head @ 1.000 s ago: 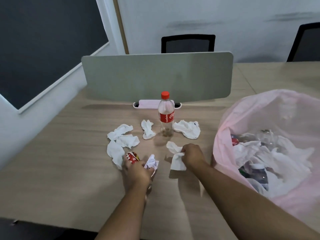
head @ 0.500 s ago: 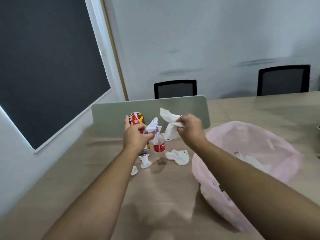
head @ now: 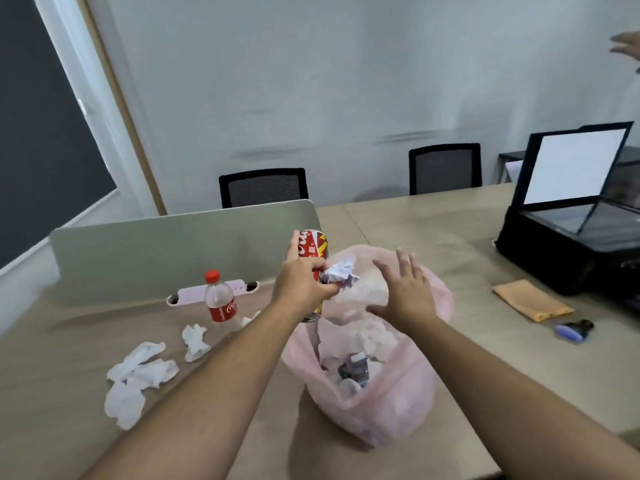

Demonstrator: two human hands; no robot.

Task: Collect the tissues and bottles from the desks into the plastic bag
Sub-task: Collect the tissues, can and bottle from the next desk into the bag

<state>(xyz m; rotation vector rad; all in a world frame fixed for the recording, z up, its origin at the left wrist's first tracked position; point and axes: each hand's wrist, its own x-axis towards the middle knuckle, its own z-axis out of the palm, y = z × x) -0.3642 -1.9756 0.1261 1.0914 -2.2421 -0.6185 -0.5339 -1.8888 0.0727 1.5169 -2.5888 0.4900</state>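
My left hand (head: 304, 285) grips a red can (head: 313, 245) together with a crumpled tissue (head: 339, 273), held above the near-left rim of the pink plastic bag (head: 408, 403). My right hand (head: 407, 296) hovers over the bag's mouth with its fingers spread and nothing in it. Inside the bag lie white tissues and bottles. On the desk to the left stands a cola bottle (head: 220, 301) with a red cap. Several crumpled tissues (head: 138, 375) lie in front of it, one tissue (head: 195, 341) close to the bottle.
A grey divider panel (head: 173, 247) stands behind the bottle. A black printer (head: 571, 233) with its lid raised sits at the right, an orange cloth (head: 531, 303) and a small purple object (head: 571, 330) beside it. Two black chairs stand behind the desks. Another person's hand (head: 627, 46) shows top right.
Both hands have moved right, over the bag. My right hand has let go of its tissue and opened. My left hand still holds the can and tissue.
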